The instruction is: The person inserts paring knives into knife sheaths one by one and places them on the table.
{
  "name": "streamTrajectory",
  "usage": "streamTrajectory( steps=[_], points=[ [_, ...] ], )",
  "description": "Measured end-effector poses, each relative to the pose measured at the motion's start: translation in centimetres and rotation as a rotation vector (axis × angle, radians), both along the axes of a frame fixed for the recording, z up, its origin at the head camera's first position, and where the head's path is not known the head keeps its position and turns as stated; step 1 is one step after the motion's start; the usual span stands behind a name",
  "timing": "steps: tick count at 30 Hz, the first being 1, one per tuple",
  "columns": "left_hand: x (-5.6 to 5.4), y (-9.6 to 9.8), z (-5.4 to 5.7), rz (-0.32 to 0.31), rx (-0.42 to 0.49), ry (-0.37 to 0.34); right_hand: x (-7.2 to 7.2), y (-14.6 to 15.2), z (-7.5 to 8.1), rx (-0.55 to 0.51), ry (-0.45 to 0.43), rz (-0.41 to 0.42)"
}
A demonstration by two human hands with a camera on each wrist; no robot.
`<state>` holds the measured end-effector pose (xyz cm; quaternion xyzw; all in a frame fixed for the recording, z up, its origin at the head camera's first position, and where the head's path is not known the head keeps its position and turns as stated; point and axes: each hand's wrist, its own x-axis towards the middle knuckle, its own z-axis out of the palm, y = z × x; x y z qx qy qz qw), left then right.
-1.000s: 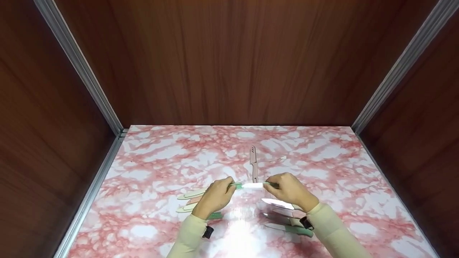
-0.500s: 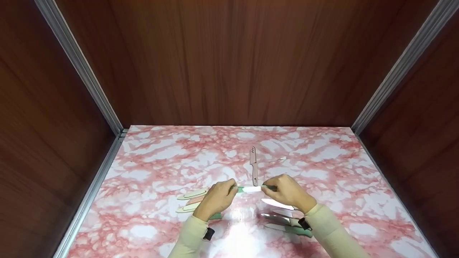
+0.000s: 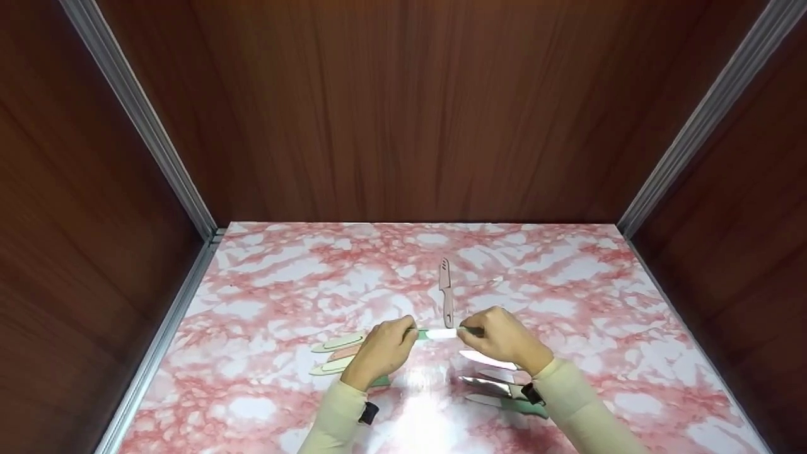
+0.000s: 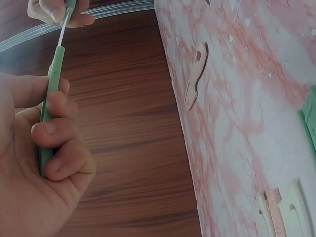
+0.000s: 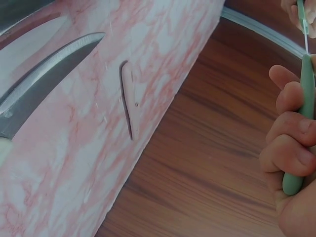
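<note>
My left hand grips a slim green knife sheath, fingers curled round it. In my right hand is the green handle of a knife; thumb and fingers wrap it. The knife's pale blade runs between the hands, its front end inside the mouth of the sheath. Both are level in the head view, held above the table. Just beyond them lies a pink knife in a pink sheath, pointing away.
By the left forearm lie several sheaths: a cream one, a pink one and a green one among them. Near the right wrist, several bare knives, one with a green handle, point left. Brown panels enclose the marbled table.
My hands have come slightly nearer each other and toward me. Less of the blade shows between handle and sheath, most of that shift coming earlier in the second.
</note>
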<state>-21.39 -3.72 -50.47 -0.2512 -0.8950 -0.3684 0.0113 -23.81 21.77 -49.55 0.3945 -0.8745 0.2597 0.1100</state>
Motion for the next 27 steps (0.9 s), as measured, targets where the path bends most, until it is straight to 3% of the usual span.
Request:
streamTrajectory(
  steps=[10,21,27],
  points=[
    [0.01,0.12,-0.16,-0.03,0.025,-0.022,0.14,-0.13,0.0,0.013,-0.03,-0.027],
    [-0.15,0.31,0.11,-0.01,-0.011,0.034,0.16,-0.32,-0.03,0.0,0.036,-0.035],
    [-0.13,0.45,0.13,-0.01,-0.016,0.012,0.19,-0.36,-0.11,0.001,0.035,-0.032]
  ],
)
